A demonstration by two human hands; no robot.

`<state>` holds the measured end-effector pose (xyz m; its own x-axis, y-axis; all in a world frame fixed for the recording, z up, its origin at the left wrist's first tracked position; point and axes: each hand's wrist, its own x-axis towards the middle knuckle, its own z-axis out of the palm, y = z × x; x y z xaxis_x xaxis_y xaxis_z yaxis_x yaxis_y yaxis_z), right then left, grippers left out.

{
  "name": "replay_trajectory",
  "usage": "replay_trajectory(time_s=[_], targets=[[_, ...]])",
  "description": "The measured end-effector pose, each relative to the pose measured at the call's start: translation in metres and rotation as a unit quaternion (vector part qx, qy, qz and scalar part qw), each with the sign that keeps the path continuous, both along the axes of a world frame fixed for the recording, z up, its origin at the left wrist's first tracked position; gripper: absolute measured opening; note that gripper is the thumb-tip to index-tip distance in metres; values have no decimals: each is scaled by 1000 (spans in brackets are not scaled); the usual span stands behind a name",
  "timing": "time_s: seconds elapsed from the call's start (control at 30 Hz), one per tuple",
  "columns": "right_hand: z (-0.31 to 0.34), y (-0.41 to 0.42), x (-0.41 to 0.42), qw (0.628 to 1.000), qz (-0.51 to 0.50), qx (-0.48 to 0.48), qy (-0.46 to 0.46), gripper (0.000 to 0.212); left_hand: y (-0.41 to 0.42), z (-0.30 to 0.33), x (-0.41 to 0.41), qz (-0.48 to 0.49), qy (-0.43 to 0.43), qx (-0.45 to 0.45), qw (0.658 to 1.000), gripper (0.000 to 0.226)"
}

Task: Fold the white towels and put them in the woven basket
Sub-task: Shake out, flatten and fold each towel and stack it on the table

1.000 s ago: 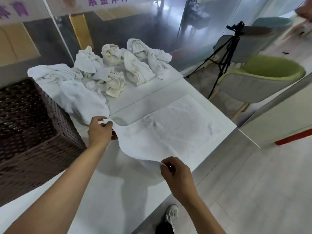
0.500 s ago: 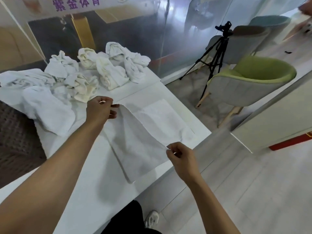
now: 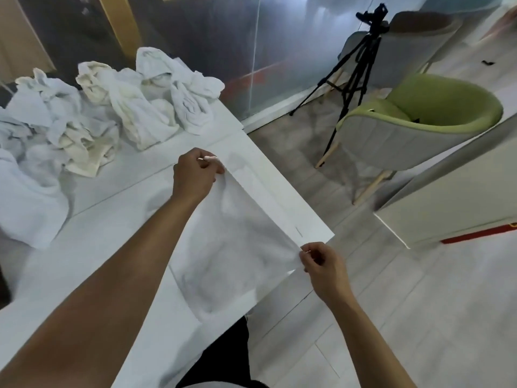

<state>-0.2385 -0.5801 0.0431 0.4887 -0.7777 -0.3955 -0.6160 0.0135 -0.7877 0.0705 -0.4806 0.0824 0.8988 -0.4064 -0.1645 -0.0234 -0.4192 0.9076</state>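
At your far left the unfolded pile of towels (image 3: 112, 107) sits heaped on the table (image 3: 98, 247), well apart from your work. The woven basket is not in view, so plan on looking for it before you carry anything.

Your left hand (image 3: 193, 175) pinches the far corner of the towel (image 3: 232, 242) between thumb and curled fingers. From there the cloth's doubled edge runs diagonally toward you and to the right, just inside and roughly parallel to the table's right edge, ending at your right hand (image 3: 321, 264), which pinches the near corner with thumb and fingertips right at the table's corner. The rest of the towel lies flat on the table, spreading leftward from that held edge, so its body is to the left of both grips.

The next fold, I judge, turns on that line: the long axis runs between your two hands, and the free room is to the left, across bare tabletop. To the right there is only a thin strip of table, then the drop to the floor, with a green chair (image 3: 419, 127) and tripod (image 3: 352, 71) beyond. Keep the held edge from sliding over.
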Motion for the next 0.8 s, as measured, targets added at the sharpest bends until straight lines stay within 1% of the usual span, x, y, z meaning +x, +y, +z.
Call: replay_trajectory(time_s=[0.2, 0.43, 0.5, 0.57, 0.6, 0.73, 0.8], targets=[[-32, -47, 15, 998, -8, 9, 57, 9, -54, -48, 12, -20, 18, 39, 999, 8], [-76, -74, 24, 993, -7, 23, 114, 7, -93, -93, 17, -38, 21, 75, 996, 5], [-88, -80, 28, 992, -5, 15, 126, 8, -96, -104, 13, -50, 25, 95, 994, 17], [-98, -85, 32, 991, 5, 8, 137, 6, -91, -114, 4, -63, 34, 121, 990, 31], [-103, -87, 34, 990, 14, 9, 142, 6, -84, -120, -2, -65, 35, 133, 988, 34], [-114, -93, 37, 985, 73, 5, 155, 6, -36, -141, -41, -84, 25, 186, 979, 33], [-114, -96, 35, 983, 107, -10, 152, 12, -10, -148, -67, -92, 16, 226, 970, 35]])
